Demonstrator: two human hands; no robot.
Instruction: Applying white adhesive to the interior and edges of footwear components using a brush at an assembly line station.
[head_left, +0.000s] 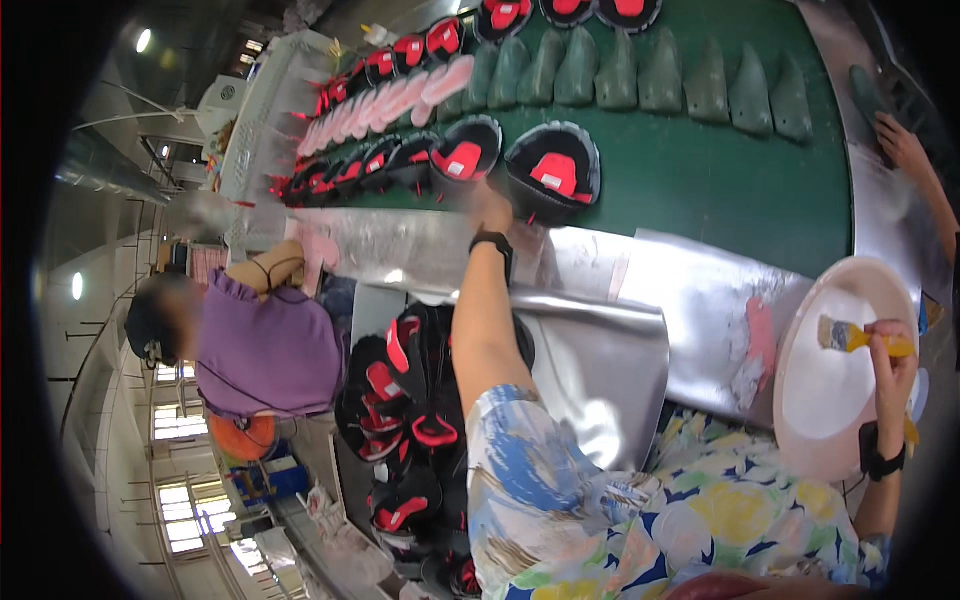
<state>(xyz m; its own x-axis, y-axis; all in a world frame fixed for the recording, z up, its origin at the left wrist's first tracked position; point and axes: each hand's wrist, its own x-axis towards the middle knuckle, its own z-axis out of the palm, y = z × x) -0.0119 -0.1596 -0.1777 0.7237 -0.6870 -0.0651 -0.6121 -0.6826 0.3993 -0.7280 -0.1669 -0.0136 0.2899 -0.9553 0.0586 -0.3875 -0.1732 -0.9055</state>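
Note:
My right hand is closed round the yellow handle of a paintbrush. Its pale bristles are over a pink basin with white contents. My left arm reaches across to the green belt, where my left hand is at the near edge of a black-and-red shoe upper. Motion smears that hand, so its fingers and any grip do not show. Just right of it another black upper with a red lining stands on the green belt.
Dark green shoe lasts stand in a row beyond, beside pink insoles. More uppers are piled left of my arm. A co-worker in purple is at the left; another person's hand holds a last at the far right.

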